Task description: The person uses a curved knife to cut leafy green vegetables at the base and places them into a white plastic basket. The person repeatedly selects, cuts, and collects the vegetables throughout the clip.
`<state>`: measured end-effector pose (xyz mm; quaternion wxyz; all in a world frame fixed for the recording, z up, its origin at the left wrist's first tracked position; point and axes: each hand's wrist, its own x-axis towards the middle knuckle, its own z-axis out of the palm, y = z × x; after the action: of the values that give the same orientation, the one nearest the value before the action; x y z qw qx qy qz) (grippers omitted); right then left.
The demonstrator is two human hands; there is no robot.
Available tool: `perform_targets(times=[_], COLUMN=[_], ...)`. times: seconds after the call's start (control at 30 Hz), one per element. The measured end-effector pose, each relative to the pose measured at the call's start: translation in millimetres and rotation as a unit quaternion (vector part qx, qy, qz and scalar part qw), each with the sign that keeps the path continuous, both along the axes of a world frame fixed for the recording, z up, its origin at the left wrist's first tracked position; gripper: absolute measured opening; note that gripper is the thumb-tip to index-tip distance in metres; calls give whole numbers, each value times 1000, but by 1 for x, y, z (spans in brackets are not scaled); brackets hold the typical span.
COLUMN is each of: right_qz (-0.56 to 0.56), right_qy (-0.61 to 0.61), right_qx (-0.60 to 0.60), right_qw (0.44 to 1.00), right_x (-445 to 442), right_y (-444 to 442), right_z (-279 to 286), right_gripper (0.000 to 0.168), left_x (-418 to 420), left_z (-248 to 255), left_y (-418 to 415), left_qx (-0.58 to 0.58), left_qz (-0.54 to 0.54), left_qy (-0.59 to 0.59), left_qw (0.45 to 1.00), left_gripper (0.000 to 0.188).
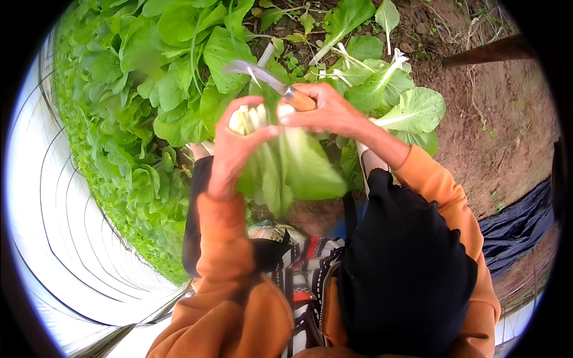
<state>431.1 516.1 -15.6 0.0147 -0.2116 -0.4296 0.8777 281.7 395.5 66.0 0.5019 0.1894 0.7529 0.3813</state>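
Note:
My left hand [237,138] is closed around the pale stem end of a leafy green vegetable [268,174], its blurred leaves hanging down between my arms. In my right hand [327,109] is a curved knife [268,79] with a wooden handle [301,99]; its blade points left, above my left hand. My right thumb and fingers also pinch the white base of a broad leaf [309,165], just beside the bunch. Whether that leaf is still joined to the bunch, I cannot tell.
Dense leafy plants [174,67] grow on the left. Cut leaves [380,85] lie ahead on the soil. Bare earth [501,116] stretches to the right, with a brown post [490,51] and black plastic sheeting [519,237]. A white greenhouse cover [67,215] curves along the left.

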Motion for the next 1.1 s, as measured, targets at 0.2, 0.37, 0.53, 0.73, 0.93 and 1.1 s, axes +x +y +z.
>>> perform_targets(times=[0.2,0.37,0.53,0.73,0.93,1.1], right_qz=[-182,-198,-223,-41,33,34], right_qy=[29,39,-120,-145,-113,-94], right_qx=[-71,-113,-136,268,346,342], right_qw=[980,973,958,952,931,934], right_x=[-5,-8,-9,-26,-94,-116], right_y=[-36,-40,-37,-17,-13,-46], right_z=[-14,-19,-38,-73,-94,-105], right_gripper=[28,27,24,28,24,32], left_x=[31,22,-23,-27,-70,-102], left_z=[-34,-51,-52,-47,-98,-120], left_y=[11,1,-31,-7,7,-9], left_qx=[93,75,-54,-175,-243,-328], left_qz=[25,106,-9,-322,-449,-472], left_qy=[-90,-149,-145,254,438,453], left_qw=[991,980,988,895,740,682], left_gripper=[110,104,72,44,42,46])
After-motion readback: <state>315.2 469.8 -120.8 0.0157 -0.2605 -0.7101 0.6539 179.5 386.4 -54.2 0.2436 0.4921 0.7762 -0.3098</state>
